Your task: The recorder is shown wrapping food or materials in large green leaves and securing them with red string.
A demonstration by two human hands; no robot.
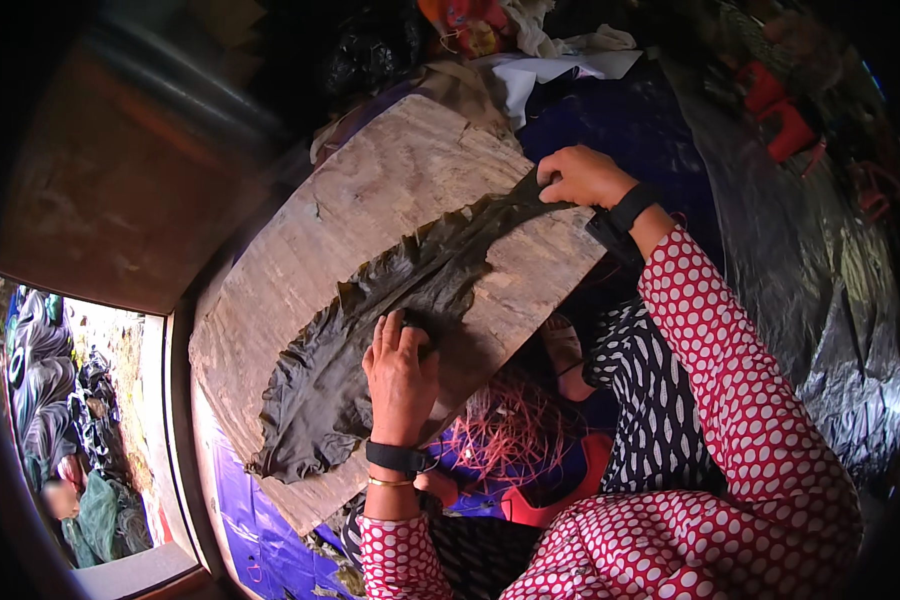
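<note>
The wooden board is showing a rough, matt face. The dark leaf is presenting wrinkles. Plastic sheeting is gleaming.

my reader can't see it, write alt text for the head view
A person's right hand grips the narrow end of a long, dark, crinkled leaf on a wooden board, while the left hand rests on it. Tangled pink strands lie nearby.

Your dark, wrinkled leaf lies spread on the board, edges ruffled. You have it slanting from 7 o'clock, narrowing toward 1 o'clock.
</note>
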